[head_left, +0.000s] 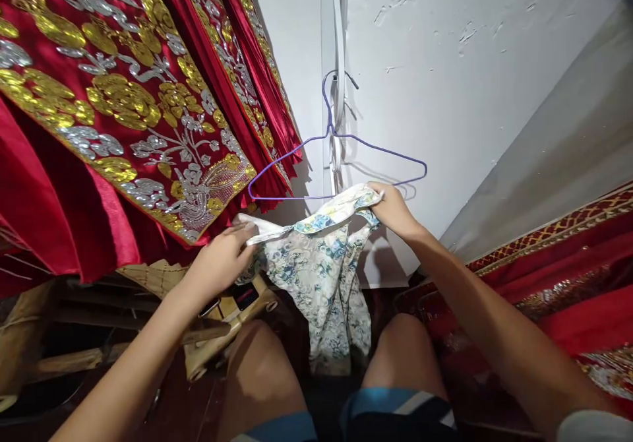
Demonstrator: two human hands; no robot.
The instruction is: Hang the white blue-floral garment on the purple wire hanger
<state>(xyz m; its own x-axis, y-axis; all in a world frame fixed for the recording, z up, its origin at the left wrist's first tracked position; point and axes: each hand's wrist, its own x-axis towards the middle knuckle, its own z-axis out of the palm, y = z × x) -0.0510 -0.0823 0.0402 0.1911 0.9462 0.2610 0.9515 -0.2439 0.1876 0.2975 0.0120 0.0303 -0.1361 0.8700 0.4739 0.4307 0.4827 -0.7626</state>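
A white garment with a blue floral print [316, 264] is stretched between my two hands and hangs down in front of my knees. My left hand [227, 251] is closed on its upper left edge. On the right, my right hand [393, 210] pinches the other upper corner. Just above the cloth hangs a purple wire hanger [378, 148], its hook caught at a fitting on the wall. The hanger's lower bar passes behind the garment's top edge near my right hand. Whether the cloth touches the hanger, I cannot tell.
Red cloth with gold and silver sequin flowers [123, 99] hangs at the left. Below it stands a bamboo frame [74, 363]. The white wall [420, 66] has peeling patches and a vertical white strip. More red trimmed fabric [568, 290] lies at the right.
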